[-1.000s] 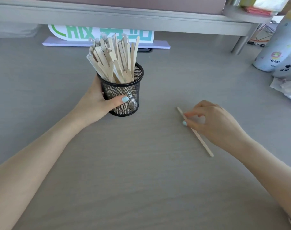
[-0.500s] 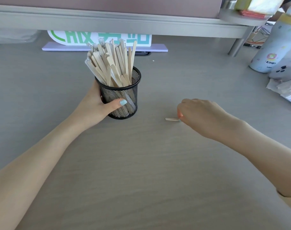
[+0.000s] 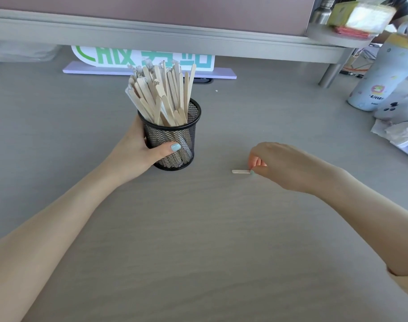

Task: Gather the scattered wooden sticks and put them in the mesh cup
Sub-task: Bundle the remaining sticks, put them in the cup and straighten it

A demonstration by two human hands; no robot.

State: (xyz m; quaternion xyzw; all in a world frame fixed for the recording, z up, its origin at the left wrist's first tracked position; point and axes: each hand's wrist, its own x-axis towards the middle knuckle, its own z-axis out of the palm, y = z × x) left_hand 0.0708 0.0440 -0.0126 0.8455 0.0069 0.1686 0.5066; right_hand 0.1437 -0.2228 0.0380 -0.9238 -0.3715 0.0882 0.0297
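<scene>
My left hand [image 3: 138, 152] wraps around the black mesh cup [image 3: 175, 140], palm against its nine o'clock side and thumb pressed across the front wall low down, so the hand is closed on the cup. The cup stands upright on the grey desk [image 3: 198, 252], a little toward eleven o'clock from the middle of my view. It is packed with wooden sticks [image 3: 161, 94], which rise well above the rim and fan out, most leaning toward ten and eleven o'clock, a few nearly upright at the cup's one o'clock edge.

My right hand [image 3: 284, 166] is well apart from the cup, at about three o'clock from it, knuckles up and fingers curled under. Thumb and fingertips pinch the end of a single wooden stick [image 3: 240, 171]; only a short pale stretch of it pokes out toward nine o'clock, pointing at the cup, and the rest is hidden under my hand. I cannot tell whether that visible end touches the desk or hangs just above it.

Beyond the cup, at twelve o'clock, a white sign with green lettering [image 3: 142, 58] sits on a lilac base under a grey shelf [image 3: 152, 36]. At two o'clock a pale printed bottle [image 3: 382, 80] stands near some crumpled white paper [image 3: 398, 133].
</scene>
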